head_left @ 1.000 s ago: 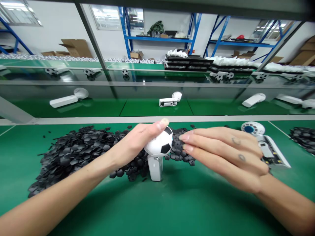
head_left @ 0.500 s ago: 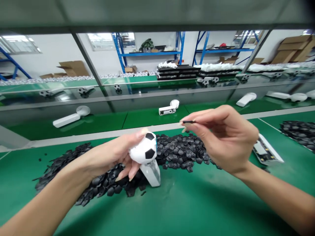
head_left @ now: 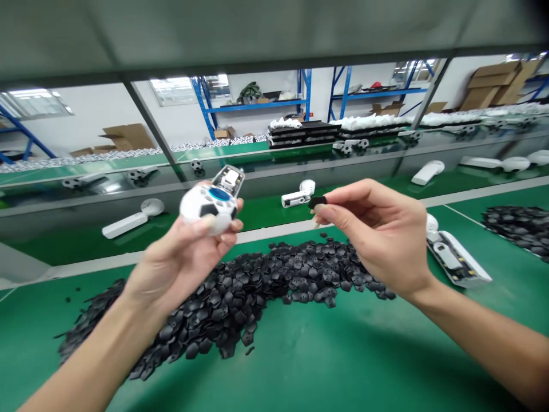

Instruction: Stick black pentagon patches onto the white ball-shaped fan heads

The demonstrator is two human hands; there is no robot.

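Observation:
My left hand (head_left: 189, 252) is closed around a white soccer-ball housing (head_left: 195, 201) with black patches and a blue ring on its face. From its far side a white handle with an open circuit compartment (head_left: 229, 179) points up and away. Between the thumb and fingertips of my right hand (head_left: 381, 234), a small black plastic piece (head_left: 318, 201) is pinched, apart from the ball. Below both hands, a long heap of black pentagon pieces (head_left: 240, 292) spreads over the green table (head_left: 309, 360).
Right of my right hand lies another white unit (head_left: 461, 260), its compartment open. More white units (head_left: 128, 224) rest on the green belt (head_left: 240, 209) behind a pale rail. A second black heap (head_left: 518, 229) is at far right. Blue shelves (head_left: 257, 106) stand at the back.
My left hand has raised the soccer-ball housing leftward and turned it, so its handle now points away instead of down. The black piece in my right hand has tilted to show its flat side.

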